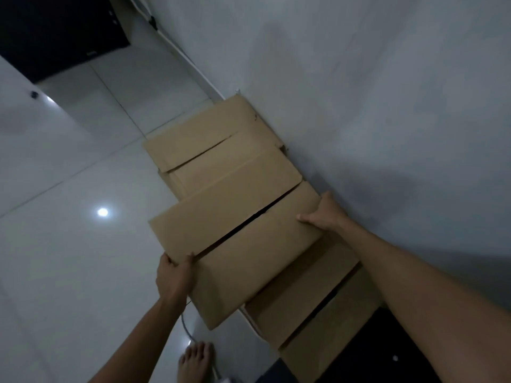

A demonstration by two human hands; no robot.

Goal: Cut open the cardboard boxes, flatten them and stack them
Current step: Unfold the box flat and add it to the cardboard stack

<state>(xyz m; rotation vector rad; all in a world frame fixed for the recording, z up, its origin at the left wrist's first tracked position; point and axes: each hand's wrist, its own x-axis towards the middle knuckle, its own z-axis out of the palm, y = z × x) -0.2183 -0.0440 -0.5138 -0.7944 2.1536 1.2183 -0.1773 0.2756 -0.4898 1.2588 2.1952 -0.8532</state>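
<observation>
A flattened brown cardboard box (237,244) hangs tilted between my hands, its flaps split by a dark slit. My left hand (174,277) grips its near left edge, thumb on top. My right hand (322,214) holds the far right edge, thumb laid across the top face. Under it lies a stack of flattened boxes (221,145) on the floor against the wall, with more of the flattened stack (309,308) showing at the near right.
Glossy white floor tiles (83,217) spread to the left. A grey wall (359,92) runs along the right of the stack. My bare foot (196,360) stands near a thin cable (188,330). A dark doorway (55,31) is at the far left.
</observation>
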